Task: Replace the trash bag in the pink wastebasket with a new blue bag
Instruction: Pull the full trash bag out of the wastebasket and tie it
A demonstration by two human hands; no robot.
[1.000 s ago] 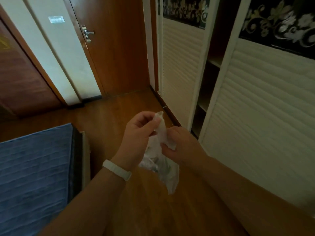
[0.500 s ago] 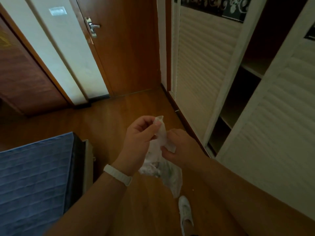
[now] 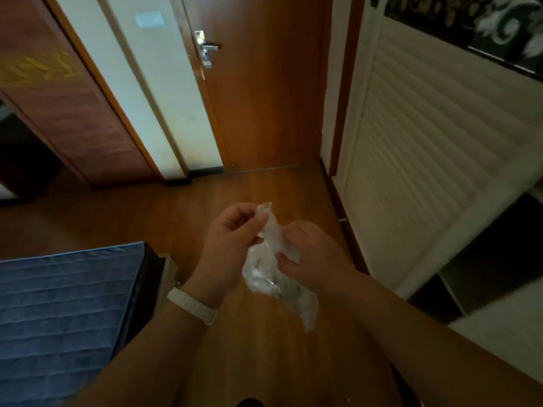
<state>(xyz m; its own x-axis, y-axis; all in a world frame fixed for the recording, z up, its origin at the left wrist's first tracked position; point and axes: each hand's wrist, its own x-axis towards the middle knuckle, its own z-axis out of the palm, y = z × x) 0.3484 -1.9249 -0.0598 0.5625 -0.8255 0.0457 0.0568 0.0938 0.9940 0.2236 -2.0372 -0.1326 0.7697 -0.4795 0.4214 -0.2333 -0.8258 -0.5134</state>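
A small translucent whitish trash bag (image 3: 274, 277) with some rubbish inside hangs in front of me above the wooden floor. My left hand (image 3: 232, 239), with a white band on its wrist, pinches the bag's twisted top between thumb and forefinger. My right hand (image 3: 311, 254) grips the bag's neck just to the right, a little lower. The bag's lower end dangles below both hands. The pink wastebasket and a blue bag are not in view.
A blue quilted mattress (image 3: 64, 312) lies at the lower left. A shut wooden door (image 3: 264, 92) stands straight ahead. White slatted wardrobe doors (image 3: 426, 160) line the right side, with a dark open compartment (image 3: 496, 259) beyond. Wooden floor (image 3: 147, 212) lies between.
The view has moved forward and swung left toward the door; the wardrobe has slid to the right. Both hands keep the same hold on the bag. The shoe seen earlier is out of view.
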